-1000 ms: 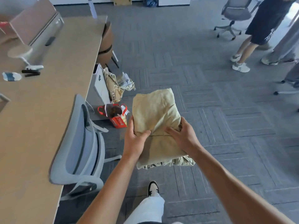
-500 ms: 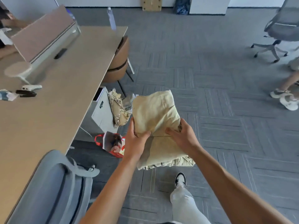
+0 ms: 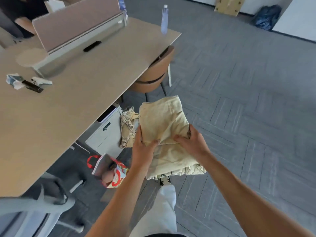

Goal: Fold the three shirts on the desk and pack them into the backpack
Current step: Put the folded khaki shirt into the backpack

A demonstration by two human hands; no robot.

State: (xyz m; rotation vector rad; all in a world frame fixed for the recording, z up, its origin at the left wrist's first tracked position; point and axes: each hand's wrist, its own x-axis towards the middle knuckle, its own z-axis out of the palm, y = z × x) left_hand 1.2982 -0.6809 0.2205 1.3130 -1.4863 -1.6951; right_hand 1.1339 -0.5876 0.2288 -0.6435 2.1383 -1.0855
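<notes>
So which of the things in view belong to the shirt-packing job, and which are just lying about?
Part of the job:
folded beige shirts, held above the floor
left hand and right hand, each gripping the stack
desk

Just lying about:
water bottle on the desk corner
brown chair
red bag on the floor
white cabinet under the desk

No backpack clearly in view.

1. The desk (image 3: 89,93) carries a divider (image 3: 77,23), a bottle (image 3: 164,19) near its far corner, crumpled paper (image 3: 12,81) and small devices (image 3: 36,84).
2. The carpet floor (image 3: 239,100) bears a brown chair (image 3: 153,76), a white cabinet (image 3: 104,134), a red bag (image 3: 109,170) and a grey chair (image 3: 34,211).
</notes>
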